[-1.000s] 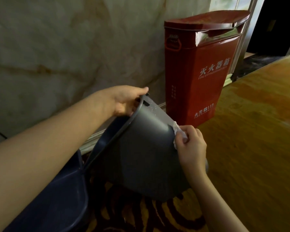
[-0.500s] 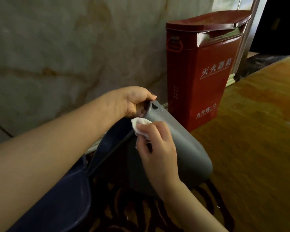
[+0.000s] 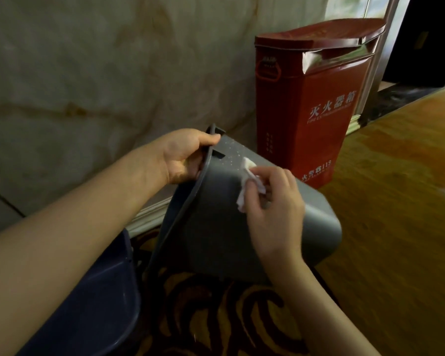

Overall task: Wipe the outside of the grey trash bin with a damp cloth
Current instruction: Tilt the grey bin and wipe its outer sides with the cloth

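Bin [image 3: 216, 227] tilted: left hand [image 3: 183, 155] grips its rim, right hand [image 3: 272, 201] pinches cloth [image 3: 247, 176] against it (red box [image 3: 316, 104] behind reads "灭火器箱", "119").

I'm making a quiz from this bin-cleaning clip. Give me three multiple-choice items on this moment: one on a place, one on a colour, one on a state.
1. Where does the red box stand?
A. against the wall, behind the bin
B. on the dark blue tub
C. inside the bin

2. What colour is the cloth?
A. green
B. white
C. black

3. How is the bin held?
A. upright on the floor
B. upside down on the box
C. tipped on its side, rim gripped

Answers:
1 A: the red box stands by the wall beyond the grey bin.
2 B: the cloth in the right hand is white.
3 C: the left hand grips the rim, and the bin's base points right.
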`<act>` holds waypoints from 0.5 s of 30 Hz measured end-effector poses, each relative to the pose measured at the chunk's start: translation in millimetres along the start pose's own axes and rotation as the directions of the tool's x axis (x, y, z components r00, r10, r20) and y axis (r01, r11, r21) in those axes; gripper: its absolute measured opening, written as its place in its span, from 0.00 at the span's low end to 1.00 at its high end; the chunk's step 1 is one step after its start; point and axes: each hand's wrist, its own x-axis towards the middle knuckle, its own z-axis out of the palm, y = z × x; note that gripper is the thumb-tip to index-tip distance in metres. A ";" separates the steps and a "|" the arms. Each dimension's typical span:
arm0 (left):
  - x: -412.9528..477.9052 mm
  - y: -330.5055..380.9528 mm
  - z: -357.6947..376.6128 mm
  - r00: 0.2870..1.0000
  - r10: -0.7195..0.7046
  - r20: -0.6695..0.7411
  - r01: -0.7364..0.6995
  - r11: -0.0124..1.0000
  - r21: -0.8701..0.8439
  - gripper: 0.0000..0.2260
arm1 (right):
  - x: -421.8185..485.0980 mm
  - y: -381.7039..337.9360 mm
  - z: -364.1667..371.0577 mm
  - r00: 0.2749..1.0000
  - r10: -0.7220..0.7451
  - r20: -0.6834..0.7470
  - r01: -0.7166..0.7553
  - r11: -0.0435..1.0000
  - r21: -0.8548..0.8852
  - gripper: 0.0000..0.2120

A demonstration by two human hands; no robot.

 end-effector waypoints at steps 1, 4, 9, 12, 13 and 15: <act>-1.6 -4.7 -0.4 1.000 0.008 0.026 -0.008 1.000 -0.011 0.11 | 2.2 -5.9 6.3 0.998 -0.021 0.052 0.021 1.000 0.016 0.06; -3.4 -28.0 -5.1 0.998 -0.004 0.066 0.005 1.000 -0.015 0.21 | -1.7 -13.5 24.7 0.987 -0.087 0.138 0.087 0.996 0.006 0.05; 2.0 -71.4 -19.8 0.998 0.029 0.061 -0.020 0.989 -0.144 0.15 | -30.7 24.2 31.7 0.987 -0.060 0.151 0.089 0.977 -0.194 0.05; 3.5 -84.7 -30.4 0.998 0.055 0.034 -0.050 0.989 -0.141 0.12 | -33.9 62.8 14.7 0.990 0.137 0.035 -0.123 0.956 -0.267 0.05; 3.2 -87.2 -34.3 0.998 0.055 0.041 -0.049 0.990 -0.135 0.13 | -32.6 75.5 7.0 0.983 0.186 -0.005 -0.179 0.938 -0.296 0.05; 1.7 -90.7 -38.9 0.996 0.057 0.067 -0.048 0.991 -0.125 0.13 | -28.0 95.3 -8.1 0.964 0.257 -0.072 -0.266 0.898 -0.351 0.06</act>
